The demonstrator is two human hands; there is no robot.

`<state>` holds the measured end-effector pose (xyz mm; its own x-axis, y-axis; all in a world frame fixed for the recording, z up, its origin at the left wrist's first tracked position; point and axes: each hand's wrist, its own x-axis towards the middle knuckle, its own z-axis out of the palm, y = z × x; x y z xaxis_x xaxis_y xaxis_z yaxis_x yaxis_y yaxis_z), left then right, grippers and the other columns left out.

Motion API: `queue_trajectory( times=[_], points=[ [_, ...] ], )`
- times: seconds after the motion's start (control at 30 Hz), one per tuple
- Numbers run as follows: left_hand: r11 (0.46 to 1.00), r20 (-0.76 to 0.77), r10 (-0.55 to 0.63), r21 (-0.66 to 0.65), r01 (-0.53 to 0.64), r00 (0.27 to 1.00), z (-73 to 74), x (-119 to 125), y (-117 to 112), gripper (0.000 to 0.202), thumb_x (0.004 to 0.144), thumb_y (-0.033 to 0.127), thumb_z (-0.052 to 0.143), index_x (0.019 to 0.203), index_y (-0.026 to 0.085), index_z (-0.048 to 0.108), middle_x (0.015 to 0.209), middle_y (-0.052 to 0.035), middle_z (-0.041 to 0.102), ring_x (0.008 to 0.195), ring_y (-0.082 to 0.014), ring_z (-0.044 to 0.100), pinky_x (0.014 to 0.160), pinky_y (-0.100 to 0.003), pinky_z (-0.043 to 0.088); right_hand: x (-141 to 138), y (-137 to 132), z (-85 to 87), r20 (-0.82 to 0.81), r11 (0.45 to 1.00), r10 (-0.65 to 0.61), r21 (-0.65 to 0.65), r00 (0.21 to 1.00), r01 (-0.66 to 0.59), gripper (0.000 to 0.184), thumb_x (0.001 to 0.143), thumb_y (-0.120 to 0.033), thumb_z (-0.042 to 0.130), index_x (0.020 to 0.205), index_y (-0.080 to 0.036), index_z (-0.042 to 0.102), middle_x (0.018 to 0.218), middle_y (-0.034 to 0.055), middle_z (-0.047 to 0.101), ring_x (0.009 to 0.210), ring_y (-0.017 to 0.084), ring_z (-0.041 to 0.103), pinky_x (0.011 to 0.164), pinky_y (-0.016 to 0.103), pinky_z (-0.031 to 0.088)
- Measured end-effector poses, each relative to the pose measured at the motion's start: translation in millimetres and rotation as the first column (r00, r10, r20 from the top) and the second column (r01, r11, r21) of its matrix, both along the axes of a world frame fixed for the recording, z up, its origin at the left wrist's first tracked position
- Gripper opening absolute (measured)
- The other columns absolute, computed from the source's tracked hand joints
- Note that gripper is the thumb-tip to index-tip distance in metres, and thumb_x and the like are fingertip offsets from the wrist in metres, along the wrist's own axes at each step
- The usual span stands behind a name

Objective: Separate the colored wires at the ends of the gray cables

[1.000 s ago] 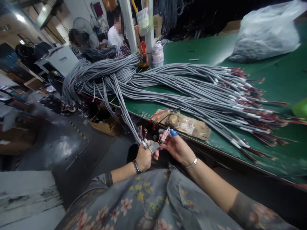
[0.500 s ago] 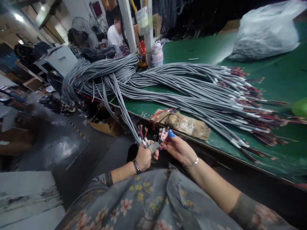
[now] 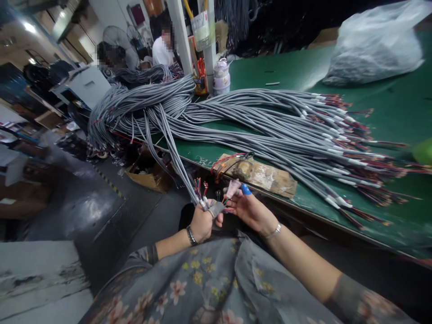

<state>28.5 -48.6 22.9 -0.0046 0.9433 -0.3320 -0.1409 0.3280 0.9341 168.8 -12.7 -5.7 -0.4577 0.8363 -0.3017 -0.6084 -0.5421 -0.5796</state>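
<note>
My left hand is closed round the ends of a few grey cables that hang down from the green table. Their thin coloured wires stick up above my fist. My right hand, with a blue cover on one fingertip, pinches some of those coloured wires just right of my left hand, with a small pale piece at its fingertips. Both hands are in front of the table edge, above my lap.
A large pile of grey cables with stripped coloured ends lies across the green table. A taped brown block sits at the table edge. A full plastic bag lies far right. Other people sit at the back left.
My right hand's fingers have shifted slightly among the wire ends. My left hand keeps its grip in the same place.
</note>
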Motion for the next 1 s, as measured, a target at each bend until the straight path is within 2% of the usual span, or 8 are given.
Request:
queue_trajectory(
  times=[0.1, 0.17, 0.33, 0.53, 0.6, 0.73, 0.83, 1.0],
  points=[
    [0.999, -0.034, -0.044, 0.02, 0.045, 0.998, -6.2, -5.0, -3.0, 0.048, 0.06, 0.059, 0.07, 0.049, 0.016, 0.051, 0.042, 0.0009, 0.051, 0.036, -0.006, 0.04, 0.036, -0.019, 0.034, 6.4, -2.0, 2.3, 0.1, 0.989, 0.136, 0.046, 0.986, -0.141, 0.042, 0.062, -0.058, 0.076, 0.074, -0.017, 0.069, 0.069, 0.0037, 0.069, 0.059, 0.013, 0.061, 0.057, 0.026, 0.049],
    [0.995, -0.067, -0.088, 0.038, 0.091, 0.994, -10.8, -7.9, -4.7, 0.047, 0.062, 0.058, 0.069, 0.049, 0.016, 0.052, 0.043, 0.0004, 0.052, 0.037, -0.0066, 0.042, 0.038, -0.019, 0.036, 9.2, -2.9, 4.5, 0.18, 0.977, 0.18, 0.082, 0.967, -0.197, 0.037, 0.062, -0.05, 0.079, 0.071, -0.016, 0.068, 0.062, 0.0016, 0.066, 0.054, 0.011, 0.057, 0.053, 0.024, 0.046],
    [0.98, -0.124, -0.182, 0.054, 0.19, 0.975, -13.1, -10.3, -5.8, 0.048, 0.064, 0.059, 0.069, 0.05, 0.016, 0.053, 0.044, 0.0004, 0.052, 0.038, -0.0075, 0.045, 0.041, -0.02, 0.039, 9.4, -3.7, 8.2, 0.366, 0.974, 0.11, 0.148, 0.924, -0.174, 0.035, 0.054, -0.043, 0.085, 0.059, -0.015, 0.064, 0.051, -0.0033, 0.058, 0.047, 0.007, 0.047, 0.048, 0.021, 0.038],
    [0.912, -0.177, -0.41, -0.061, 0.406, 0.895, -4.7, -10.6, -1.2, 0.044, 0.062, 0.053, 0.073, 0.049, 0.016, 0.053, 0.044, 0.0, 0.053, 0.038, -0.0084, 0.047, 0.041, -0.021, 0.04, 6.1, -7.7, 9.9, 0.442, 0.947, 0.067, 0.254, 0.894, -0.197, 0.028, 0.058, -0.038, 0.083, 0.063, -0.016, 0.066, 0.061, -0.0013, 0.066, 0.056, 0.012, 0.057, 0.06, 0.027, 0.045],
    [0.916, -0.18, -0.402, -0.068, 0.396, 0.898, -5.9, -10.8, -0.3, 0.044, 0.063, 0.053, 0.072, 0.049, 0.016, 0.053, 0.043, 0.0002, 0.053, 0.037, -0.008, 0.046, 0.041, -0.021, 0.04, 7.5, -8.8, 10.6, 0.432, 0.948, 0.069, 0.252, 0.899, -0.194, 0.029, 0.059, -0.041, 0.082, 0.064, -0.017, 0.066, 0.061, -0.0016, 0.066, 0.055, 0.012, 0.057, 0.059, 0.026, 0.046],
    [0.958, -0.147, -0.285, -0.014, 0.286, 0.947, -12.2, -10.2, -0.4, 0.045, 0.064, 0.056, 0.071, 0.051, 0.016, 0.054, 0.043, 0.0008, 0.052, 0.038, -0.0077, 0.045, 0.041, -0.02, 0.04, 14.8, -10.0, 12.3, 0.374, 0.972, 0.095, 0.167, 0.922, -0.168, 0.034, 0.06, -0.047, 0.08, 0.068, -0.017, 0.067, 0.062, -0.0004, 0.065, 0.055, 0.01, 0.056, 0.055, 0.024, 0.045],
    [0.973, -0.13, -0.226, 0.014, 0.229, 0.966, -14.2, -8.9, -0.9, 0.047, 0.064, 0.057, 0.071, 0.05, 0.016, 0.054, 0.044, 0.0006, 0.052, 0.039, -0.0078, 0.046, 0.042, -0.021, 0.041, 17.6, -11.2, 12.7, 0.346, 0.975, 0.154, 0.096, 0.925, -0.199, 0.034, 0.057, -0.044, 0.083, 0.066, -0.017, 0.066, 0.06, -0.0003, 0.064, 0.053, 0.01, 0.055, 0.053, 0.024, 0.045],
    [0.96, -0.114, -0.277, 0.008, 0.28, 0.954, -10.7, -8.2, -0.6, 0.051, 0.059, 0.063, 0.072, 0.049, 0.016, 0.055, 0.044, -0.0004, 0.054, 0.038, -0.0084, 0.047, 0.042, -0.022, 0.042, 10.5, -13.1, 10.9, 0.35, 0.982, 0.091, 0.122, 0.932, -0.142, 0.034, 0.052, -0.041, 0.085, 0.061, -0.017, 0.064, 0.055, -0.0027, 0.061, 0.049, 0.008, 0.048, 0.049, 0.022, 0.039]
  ],
)
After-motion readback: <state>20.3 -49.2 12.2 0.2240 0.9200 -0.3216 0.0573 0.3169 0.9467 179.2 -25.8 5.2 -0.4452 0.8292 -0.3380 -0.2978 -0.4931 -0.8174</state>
